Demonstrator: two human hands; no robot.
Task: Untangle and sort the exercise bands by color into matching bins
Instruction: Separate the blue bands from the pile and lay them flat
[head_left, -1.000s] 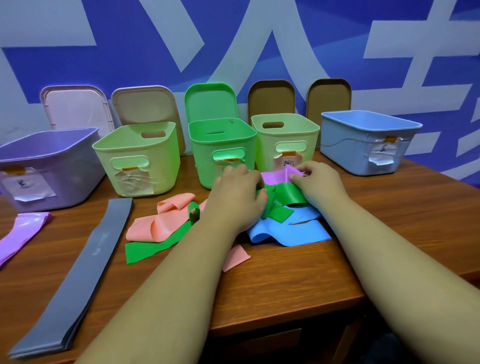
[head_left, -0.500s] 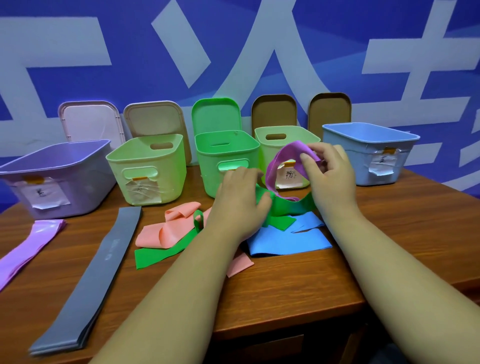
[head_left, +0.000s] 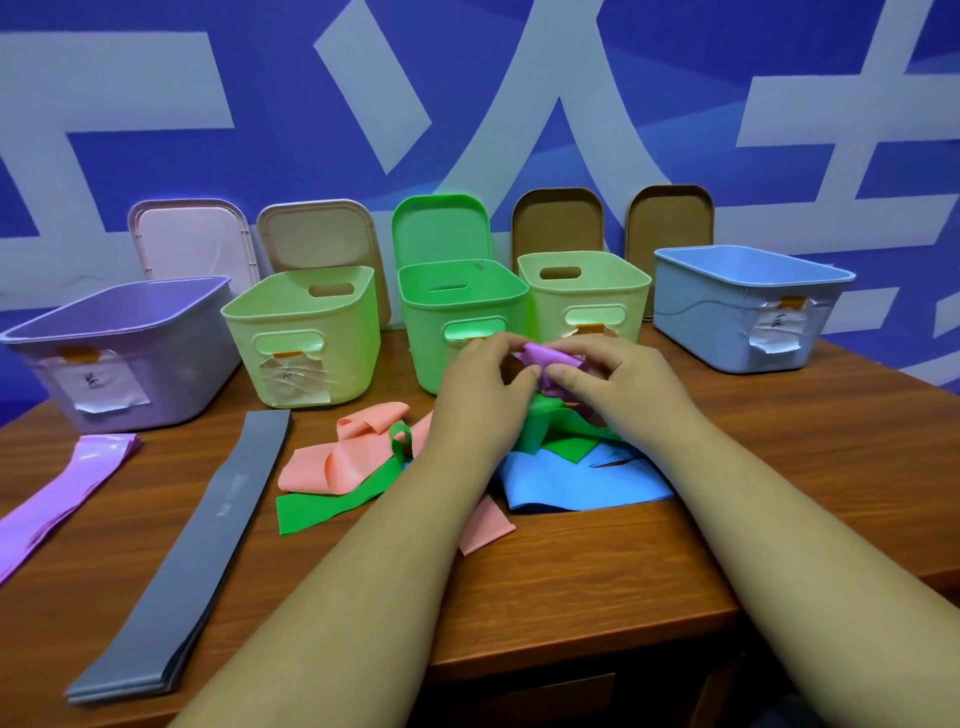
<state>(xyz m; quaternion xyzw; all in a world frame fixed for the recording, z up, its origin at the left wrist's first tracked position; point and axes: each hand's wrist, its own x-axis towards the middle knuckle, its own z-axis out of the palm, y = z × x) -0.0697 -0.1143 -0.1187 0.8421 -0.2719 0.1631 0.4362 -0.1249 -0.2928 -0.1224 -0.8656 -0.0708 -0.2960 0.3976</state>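
Observation:
A tangle of bands lies mid-table: a green band (head_left: 332, 506), a salmon band (head_left: 332, 462) and a blue band (head_left: 576, 480). My left hand (head_left: 480, 397) and my right hand (head_left: 618, 387) both pinch a bunched purple band (head_left: 548, 358) just above the tangle, in front of the green bin (head_left: 457, 296). Along the back stand a purple bin (head_left: 124, 332), two pale green bins (head_left: 306, 322) (head_left: 587, 288) and a light blue bin (head_left: 748, 291). Grey bands (head_left: 208, 540) and pink-purple bands (head_left: 62, 493) lie flat at the left.
Several lids (head_left: 322, 234) lean on the blue wall behind the bins. The wooden table's front edge (head_left: 571, 660) runs close under my forearms; its right side (head_left: 831, 467) shows bare wood.
My right hand lowered the purple band from a raised loop. My left hand came up off the green band and now grips the purple band too. The view rose slightly.

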